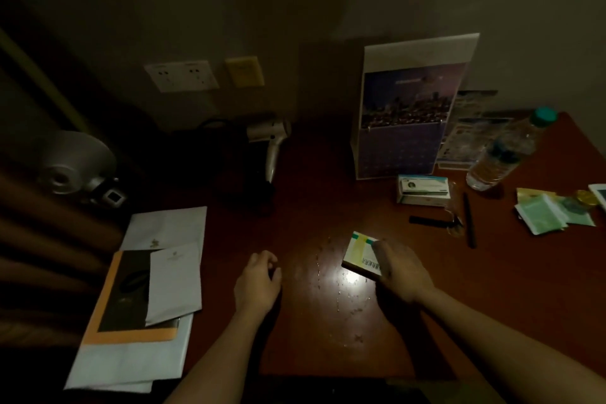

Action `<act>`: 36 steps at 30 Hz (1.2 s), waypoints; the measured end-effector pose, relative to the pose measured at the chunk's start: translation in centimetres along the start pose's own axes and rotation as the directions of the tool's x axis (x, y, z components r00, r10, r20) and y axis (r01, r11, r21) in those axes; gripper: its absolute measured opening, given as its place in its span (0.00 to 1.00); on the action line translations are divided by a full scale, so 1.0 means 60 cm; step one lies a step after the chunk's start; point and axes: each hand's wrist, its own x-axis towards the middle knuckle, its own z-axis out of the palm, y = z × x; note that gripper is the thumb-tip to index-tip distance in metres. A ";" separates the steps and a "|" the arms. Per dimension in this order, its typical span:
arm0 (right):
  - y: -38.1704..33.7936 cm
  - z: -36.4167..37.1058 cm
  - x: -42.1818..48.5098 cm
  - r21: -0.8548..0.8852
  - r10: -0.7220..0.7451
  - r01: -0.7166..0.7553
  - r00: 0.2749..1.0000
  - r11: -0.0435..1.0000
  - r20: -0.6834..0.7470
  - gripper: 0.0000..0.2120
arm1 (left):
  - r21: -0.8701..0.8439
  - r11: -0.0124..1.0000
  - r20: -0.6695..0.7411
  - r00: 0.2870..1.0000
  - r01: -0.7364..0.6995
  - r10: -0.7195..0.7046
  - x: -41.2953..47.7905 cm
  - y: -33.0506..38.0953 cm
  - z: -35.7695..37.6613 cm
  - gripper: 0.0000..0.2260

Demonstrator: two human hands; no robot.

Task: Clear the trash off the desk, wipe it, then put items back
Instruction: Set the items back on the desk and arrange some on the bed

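**Grip on a small flat cardboard box [359, 251], white with yellow and green bands**

Right hand [398, 267] lies over the right end of the cardboard box, fingers bent down across its top face and holding it; the thumb is hidden, so I cannot tell how far it wraps underneath. The box sits near the middle of the dark reddish wooden desk [492, 289], towards the front edge, and whether it rests flat or is slightly raised is unclear in this dim light.

It looks light and stiff, with crisp edges and a smooth printed skin. A pinch across the short sides should carry it easily, though hard squeezing would probably dent the thin card.

Left hand [259, 279] is loosely curled and holds nothing, near the front edge and well apart from the box. Between the two hands pale crumbs [318, 267] are scattered over the glossy, reflective desk top.

Towards the right edge lie a black pen [469, 220], a white and green second carton [423, 188], soft green foil sachets [544, 211] and a clear plastic water bottle with a teal cap [505, 151]. A clear acrylic sign stand [410, 108] is at the back edge. White envelopes [164, 229] and an orange-bordered folder [131, 305] lie along the left edge.
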 end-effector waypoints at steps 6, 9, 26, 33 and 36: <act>0.013 -0.026 0.092 -0.071 -0.050 0.048 0.998 0.996 -0.030 0.23 | 0.010 1.000 0.047 0.999 0.000 0.000 0.061 0.018 0.018 0.06; 0.023 -0.045 0.138 -0.129 -0.063 0.062 0.998 0.990 -0.004 0.28 | 0.017 1.000 0.055 0.998 -0.020 0.019 0.100 0.035 0.026 0.05; 0.150 -0.120 0.201 -0.274 0.176 -0.207 0.975 0.939 -0.134 0.43 | 0.007 0.996 0.128 0.988 -0.091 0.089 0.181 0.070 0.064 0.06; 0.164 -0.131 0.195 -0.248 0.119 -0.162 0.976 0.955 -0.182 0.51 | 0.002 0.997 0.109 0.991 -0.075 0.075 0.181 0.066 0.056 0.05; 0.138 -0.129 0.197 -0.238 -0.014 -0.041 0.974 0.970 -0.224 0.39 | 0.018 0.997 0.108 0.992 -0.071 0.069 0.174 0.057 0.055 0.05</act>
